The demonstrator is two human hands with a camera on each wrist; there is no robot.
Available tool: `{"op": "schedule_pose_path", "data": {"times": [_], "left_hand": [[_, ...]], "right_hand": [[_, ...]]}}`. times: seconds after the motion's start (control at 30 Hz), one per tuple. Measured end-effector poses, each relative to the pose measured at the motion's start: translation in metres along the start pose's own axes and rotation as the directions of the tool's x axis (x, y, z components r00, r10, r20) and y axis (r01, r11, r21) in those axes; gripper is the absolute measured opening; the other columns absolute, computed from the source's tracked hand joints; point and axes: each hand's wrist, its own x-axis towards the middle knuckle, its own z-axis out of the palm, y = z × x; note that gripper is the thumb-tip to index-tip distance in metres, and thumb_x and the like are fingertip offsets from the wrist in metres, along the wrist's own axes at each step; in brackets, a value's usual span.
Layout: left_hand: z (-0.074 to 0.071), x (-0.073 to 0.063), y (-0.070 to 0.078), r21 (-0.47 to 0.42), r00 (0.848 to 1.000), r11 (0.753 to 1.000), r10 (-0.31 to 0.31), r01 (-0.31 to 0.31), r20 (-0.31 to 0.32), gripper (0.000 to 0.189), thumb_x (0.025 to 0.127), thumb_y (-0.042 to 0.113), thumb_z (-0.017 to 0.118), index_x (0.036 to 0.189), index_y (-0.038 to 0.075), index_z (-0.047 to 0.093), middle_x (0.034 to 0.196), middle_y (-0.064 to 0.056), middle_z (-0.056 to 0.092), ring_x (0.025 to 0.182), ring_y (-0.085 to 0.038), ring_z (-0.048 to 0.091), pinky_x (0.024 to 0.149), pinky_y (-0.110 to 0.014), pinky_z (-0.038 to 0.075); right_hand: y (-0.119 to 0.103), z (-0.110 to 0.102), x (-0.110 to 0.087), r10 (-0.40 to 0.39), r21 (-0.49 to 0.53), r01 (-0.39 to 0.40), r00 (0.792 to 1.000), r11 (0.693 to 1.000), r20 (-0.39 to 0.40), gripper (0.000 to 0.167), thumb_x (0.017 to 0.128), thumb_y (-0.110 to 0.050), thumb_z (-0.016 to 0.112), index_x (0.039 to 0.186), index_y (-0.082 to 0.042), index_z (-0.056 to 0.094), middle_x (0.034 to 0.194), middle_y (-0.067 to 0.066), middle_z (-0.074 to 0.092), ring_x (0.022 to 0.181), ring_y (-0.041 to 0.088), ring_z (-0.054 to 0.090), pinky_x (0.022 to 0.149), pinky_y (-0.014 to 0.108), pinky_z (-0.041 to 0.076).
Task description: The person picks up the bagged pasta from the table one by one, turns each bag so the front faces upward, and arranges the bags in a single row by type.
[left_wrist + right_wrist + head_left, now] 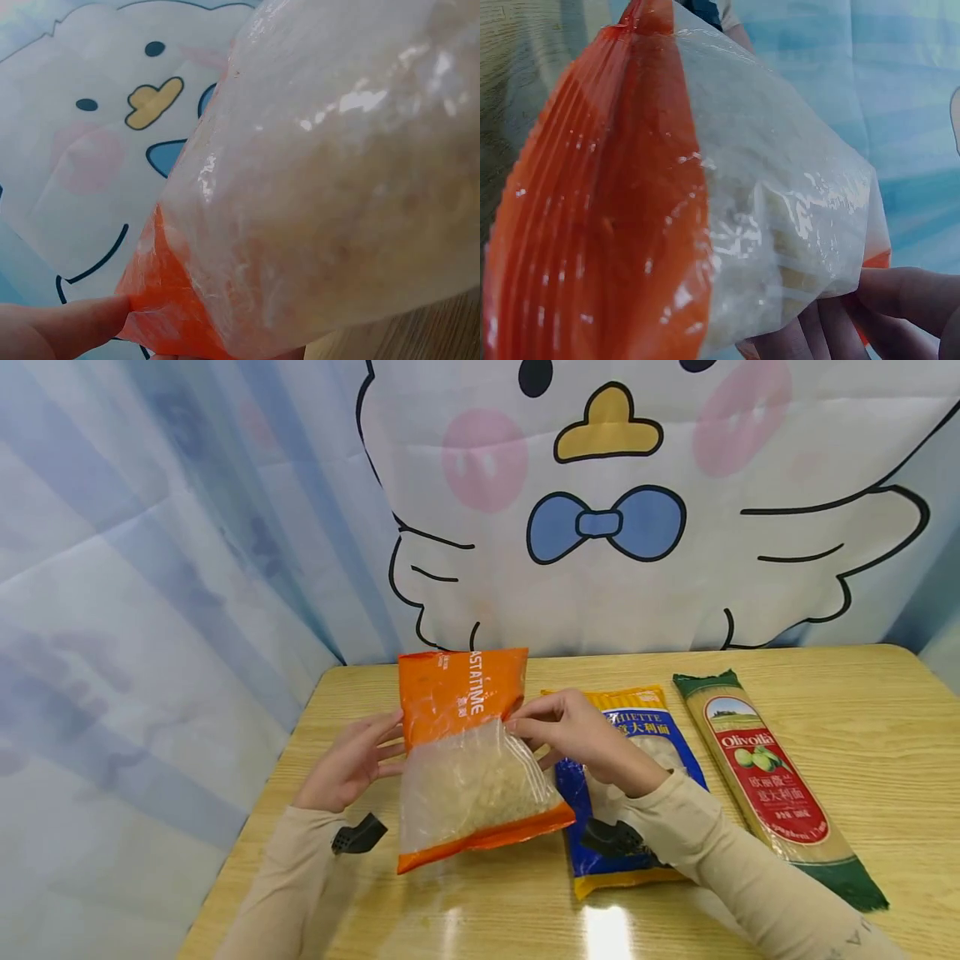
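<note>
An orange and clear plastic bag of pasta (472, 781), printed in white letters on its orange upper part, is held tilted above the table. My left hand (348, 766) holds its left edge, and some of those fingers go out of sight behind the bag. In the left wrist view the left thumb (82, 324) lies against the orange film. At the bag's right edge, my right hand (581, 737) pinches the plastic between thumb and fingers. The right wrist view shows the right fingers (904, 292) at the clear side, partly hidden by the bag.
Right of the bag, a blue and yellow pasta bag (660, 743) lies on the wooden table (885, 727), partly under my right forearm. Farther right lies a long green and red spaghetti pack (772, 777). A cartoon-printed curtain (600, 602) hangs behind the table.
</note>
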Motion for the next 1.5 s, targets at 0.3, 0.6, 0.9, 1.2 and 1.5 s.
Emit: {"op": "schedule_pose_path", "data": {"times": [0.3,0.6,0.9,1.2,1.5], "left_hand": [[0.000,0.007,-0.011,0.001,1.000,1.000,0.012,-0.012,0.010,0.054,0.103,0.036,0.055,0.140,-0.002,0.047,0.124,-0.004,0.061,0.108,-0.018,0.063,0.093,-0.039,0.055],[0.002,0.008,-0.017,-0.022,1.000,1.000,0.006,-0.006,-0.022,0.045,0.104,0.028,0.053,0.139,-0.001,0.047,0.116,-0.001,0.064,0.103,-0.013,0.067,0.084,-0.032,0.058],[0.002,0.011,-0.019,-0.093,0.999,0.996,-0.018,0.015,-0.030,0.043,0.105,0.025,0.051,0.140,0.000,0.043,0.117,-0.003,0.064,0.101,-0.015,0.067,0.081,-0.032,0.060],[-0.003,0.009,-0.019,-0.170,0.999,0.985,-0.027,0.030,0.018,0.039,0.105,0.025,0.051,0.137,0.003,0.045,0.113,-0.001,0.066,0.099,-0.015,0.068,0.079,-0.029,0.060],[-0.005,0.014,-0.021,-0.171,0.999,0.984,-0.034,0.041,0.040,0.034,0.105,0.023,0.051,0.133,0.005,0.047,0.110,0.000,0.067,0.098,-0.015,0.068,0.080,-0.030,0.059]], "right_hand": [[-0.002,-0.005,-0.002,0.010,-0.042,-0.010,1.000,0.999,-0.002,0.027,0.098,-0.018,0.064,0.115,0.001,0.072,0.096,0.011,0.070,0.077,0.021,0.068,0.064,0.040,0.062],[0.000,-0.005,-0.003,0.009,-0.060,-0.009,1.000,0.998,-0.001,0.029,0.098,-0.020,0.064,0.117,0.001,0.071,0.096,0.011,0.071,0.076,0.021,0.067,0.062,0.039,0.061],[0.004,-0.009,-0.003,0.047,0.002,-0.047,0.999,0.999,-0.008,0.031,0.098,-0.021,0.064,0.119,0.001,0.070,0.096,0.011,0.072,0.078,0.023,0.069,0.063,0.041,0.062],[0.013,-0.015,-0.001,0.109,0.069,-0.110,0.994,0.992,0.016,0.037,0.099,-0.024,0.062,0.124,0.003,0.066,0.102,0.012,0.071,0.082,0.023,0.070,0.068,0.041,0.062],[0.028,-0.017,0.000,0.177,0.128,-0.176,0.984,0.976,0.001,0.037,0.100,-0.022,0.061,0.126,0.004,0.064,0.095,0.007,0.070,0.079,0.018,0.070,0.070,0.039,0.062]]}}
